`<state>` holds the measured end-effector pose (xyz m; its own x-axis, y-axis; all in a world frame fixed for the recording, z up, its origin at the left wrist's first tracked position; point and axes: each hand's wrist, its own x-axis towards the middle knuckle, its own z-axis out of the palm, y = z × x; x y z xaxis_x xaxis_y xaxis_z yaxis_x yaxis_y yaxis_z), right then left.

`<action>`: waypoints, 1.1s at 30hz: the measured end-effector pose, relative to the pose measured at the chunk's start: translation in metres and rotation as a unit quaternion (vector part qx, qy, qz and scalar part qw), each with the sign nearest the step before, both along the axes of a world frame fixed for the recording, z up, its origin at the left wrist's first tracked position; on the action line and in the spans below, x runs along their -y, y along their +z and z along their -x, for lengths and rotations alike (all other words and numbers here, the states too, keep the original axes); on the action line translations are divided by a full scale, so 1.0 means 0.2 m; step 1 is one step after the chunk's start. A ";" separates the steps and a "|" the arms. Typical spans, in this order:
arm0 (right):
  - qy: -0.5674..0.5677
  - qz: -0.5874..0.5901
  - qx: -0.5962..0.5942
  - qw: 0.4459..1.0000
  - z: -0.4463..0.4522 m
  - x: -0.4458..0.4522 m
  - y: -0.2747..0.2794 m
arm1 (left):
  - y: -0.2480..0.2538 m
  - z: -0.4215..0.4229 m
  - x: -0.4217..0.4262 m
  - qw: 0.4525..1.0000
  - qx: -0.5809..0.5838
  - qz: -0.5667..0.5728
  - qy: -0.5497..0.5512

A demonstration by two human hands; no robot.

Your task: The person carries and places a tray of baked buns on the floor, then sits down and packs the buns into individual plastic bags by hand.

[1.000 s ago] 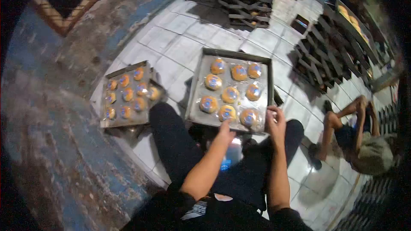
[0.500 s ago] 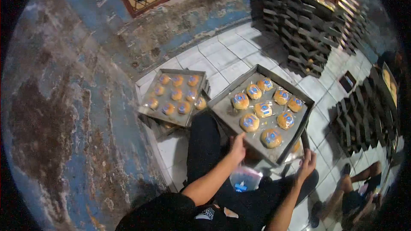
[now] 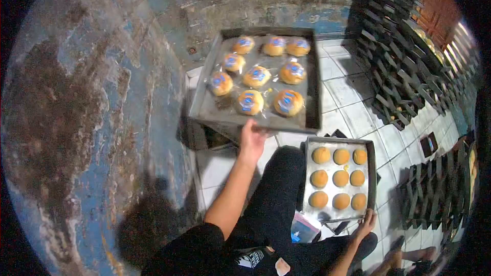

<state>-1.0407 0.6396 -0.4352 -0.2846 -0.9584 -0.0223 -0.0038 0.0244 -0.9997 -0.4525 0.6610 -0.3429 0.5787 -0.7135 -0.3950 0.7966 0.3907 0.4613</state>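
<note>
My left hand (image 3: pixel 252 143) grips the near edge of a metal tray (image 3: pixel 255 123), which hangs raised at the wall side. Several buns (image 3: pixel 257 76) in clear wrappers with blue print lie in it. To the right, below it, a second tray (image 3: pixel 372 174) bears several unwrapped round buns (image 3: pixel 341 178). At this tray's near right corner is my right hand (image 3: pixel 366 224), its fingers touching the rim; whether they grip it is unclear. A clear plastic packet (image 3: pixel 306 228) with blue print lies by my lap.
Tall stacks of dark trays (image 3: pixel 394 46) stand at the back right, and another stack (image 3: pixel 432 194) is nearer on the right. A weathered wall (image 3: pixel 102 122) runs along the left. Another person's legs (image 3: pixel 409 258) show at the lower right.
The tray of wrapped buns has moved left in my left hand, over where the other wrapped-bun tray stood. My right hand is off it, and the tray of unwrapped buns beneath is uncovered.
</note>
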 end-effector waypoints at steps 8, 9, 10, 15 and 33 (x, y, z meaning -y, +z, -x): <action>0.040 -0.048 -0.019 0.998 -0.06 -0.06 0.00 | -0.62 -0.43 0.31 0.984 -0.030 0.004 0.175; 0.047 -0.060 -0.020 0.997 -0.06 -0.06 0.01 | -0.75 -0.49 0.33 0.987 -0.021 -0.016 0.161; 0.046 -0.061 -0.034 0.996 -0.09 -0.07 0.03 | -0.80 -0.48 0.33 0.987 -0.017 -0.024 0.160; 0.109 -0.084 -0.006 0.991 -0.17 -0.11 0.09 | -1.10 -0.45 0.32 0.985 -0.011 -0.028 0.169; 0.503 0.126 -0.652 0.554 -0.55 -0.72 -0.11 | 0.15 0.42 -0.62 0.937 0.289 -0.119 -0.159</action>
